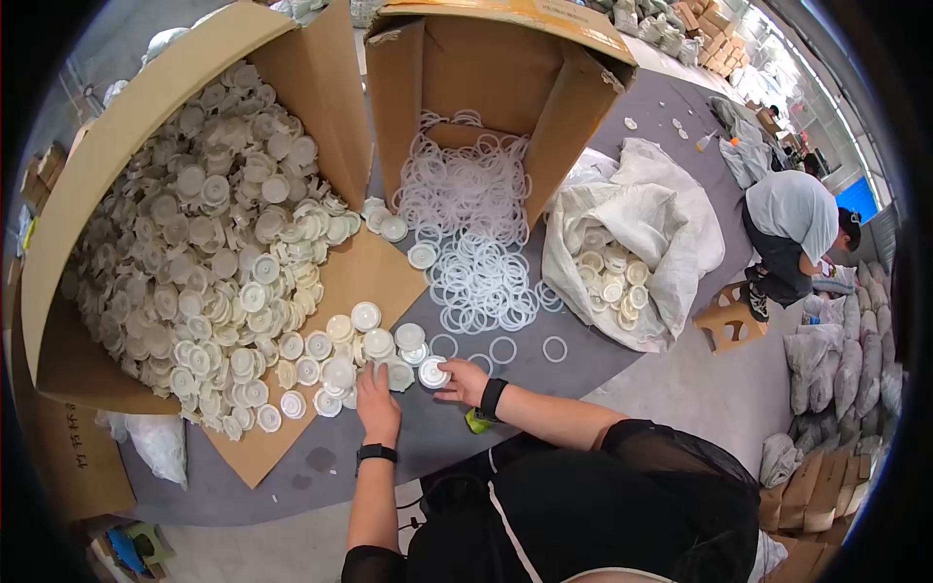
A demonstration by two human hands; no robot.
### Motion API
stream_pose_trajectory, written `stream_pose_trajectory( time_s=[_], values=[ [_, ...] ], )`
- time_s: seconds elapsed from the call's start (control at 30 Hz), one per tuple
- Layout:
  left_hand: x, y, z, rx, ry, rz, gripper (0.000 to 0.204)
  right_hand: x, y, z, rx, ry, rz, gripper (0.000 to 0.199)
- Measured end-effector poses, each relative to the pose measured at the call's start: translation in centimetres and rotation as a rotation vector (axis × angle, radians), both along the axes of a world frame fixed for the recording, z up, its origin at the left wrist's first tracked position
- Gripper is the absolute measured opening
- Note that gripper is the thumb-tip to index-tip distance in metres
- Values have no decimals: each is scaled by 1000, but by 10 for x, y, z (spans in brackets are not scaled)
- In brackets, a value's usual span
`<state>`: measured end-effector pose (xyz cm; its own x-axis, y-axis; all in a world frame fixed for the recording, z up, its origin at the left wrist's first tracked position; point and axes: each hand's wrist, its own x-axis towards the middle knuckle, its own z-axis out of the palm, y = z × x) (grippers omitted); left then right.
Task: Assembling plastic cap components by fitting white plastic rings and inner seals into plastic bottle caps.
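white cap (433, 371) held in right hand (463, 382)
the cap is pinched at its edge, near rings (481, 287) on the gray counter (233, 496); left hand (377, 410) at other caps (338, 373), its grip indeterminable.

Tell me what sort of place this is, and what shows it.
Probably a workshop or warehouse handling small parts: a big brown cardboard box spilling round whitish plastic discs, a heap of thin white plastic rings, and stacked, stuffed pale sacks at right.
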<state>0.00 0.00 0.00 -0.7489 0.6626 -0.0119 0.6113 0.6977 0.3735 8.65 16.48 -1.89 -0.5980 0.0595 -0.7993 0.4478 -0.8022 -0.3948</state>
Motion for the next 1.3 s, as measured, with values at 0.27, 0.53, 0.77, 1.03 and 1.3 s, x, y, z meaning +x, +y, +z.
stream_pose_trajectory(
  time_s=[0.27,0.53,0.77,1.03,1.3],
  values=[
    [28,15,38,682,-362,156,33,-11,-15,21,-334,-83,-107,27],
    [-21,-2,15,402,74,212,49,-14,-8,8,-464,113,-31,23],
    [-22,-32,12,382,80,269,59,-17,-12,13,-231,7,39,20],
    [14,31,14,362,-161,81,57,-10,32,-10,-77,57,250,24],
    [10,29,-4,570,-552,122,53,-30,33,-6,-212,78,388,25]
  ],
)
